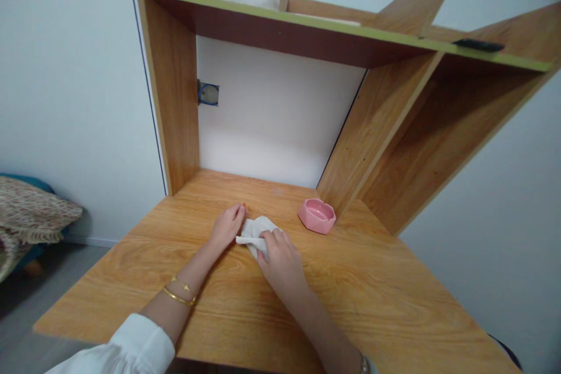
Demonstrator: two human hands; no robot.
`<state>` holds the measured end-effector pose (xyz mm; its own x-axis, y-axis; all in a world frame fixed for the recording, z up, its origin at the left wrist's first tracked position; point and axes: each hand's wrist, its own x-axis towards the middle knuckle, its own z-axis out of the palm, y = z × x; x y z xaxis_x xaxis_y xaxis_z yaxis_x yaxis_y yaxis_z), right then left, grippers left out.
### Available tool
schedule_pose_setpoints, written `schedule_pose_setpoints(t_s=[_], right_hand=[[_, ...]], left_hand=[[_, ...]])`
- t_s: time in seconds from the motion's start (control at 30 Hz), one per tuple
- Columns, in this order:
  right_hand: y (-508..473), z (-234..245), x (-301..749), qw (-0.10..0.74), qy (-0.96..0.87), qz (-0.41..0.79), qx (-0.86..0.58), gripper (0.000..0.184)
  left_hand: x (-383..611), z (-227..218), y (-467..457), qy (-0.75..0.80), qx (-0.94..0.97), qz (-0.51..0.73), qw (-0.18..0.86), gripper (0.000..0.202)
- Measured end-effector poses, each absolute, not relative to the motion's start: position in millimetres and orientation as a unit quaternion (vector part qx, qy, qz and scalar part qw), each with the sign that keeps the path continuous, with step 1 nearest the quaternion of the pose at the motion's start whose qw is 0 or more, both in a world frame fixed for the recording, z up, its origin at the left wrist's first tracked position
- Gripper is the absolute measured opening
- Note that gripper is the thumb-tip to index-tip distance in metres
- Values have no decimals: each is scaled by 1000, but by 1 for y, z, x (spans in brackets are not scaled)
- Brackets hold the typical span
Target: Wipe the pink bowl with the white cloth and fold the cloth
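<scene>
Pink dish [317,215] empty, hands on white cloth [255,229]

Pink ashtray [317,215] on wooden desk [372,298]

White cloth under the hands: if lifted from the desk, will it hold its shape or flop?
The crumpled white cloth is creased and bunched between the left hand and right hand, so it likely droops. It looks thin, probably light, and may slide easily on the smooth wooden desk.

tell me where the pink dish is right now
In the head view the pink dish sits on the wooden desk, right of the white cloth and both hands, near the foot of the shelf divider.
</scene>
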<state>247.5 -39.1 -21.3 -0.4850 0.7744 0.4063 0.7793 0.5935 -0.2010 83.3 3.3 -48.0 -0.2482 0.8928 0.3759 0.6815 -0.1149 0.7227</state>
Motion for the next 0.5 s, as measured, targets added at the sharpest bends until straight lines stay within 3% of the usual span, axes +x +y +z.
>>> schedule_pose_setpoints(t_s=[0.3,0.43,0.5], right_hand=[[8,-29,327,474,-664,320,-482,24],[13,-48,372,453,-579,406,-543,30],[12,-60,392,434,-574,382,-579,29]], left_hand=[[90,-49,1,612,681,382,124,18],[92,-52,0,630,670,375,118,21],[93,-54,-1,634,671,364,123,23]])
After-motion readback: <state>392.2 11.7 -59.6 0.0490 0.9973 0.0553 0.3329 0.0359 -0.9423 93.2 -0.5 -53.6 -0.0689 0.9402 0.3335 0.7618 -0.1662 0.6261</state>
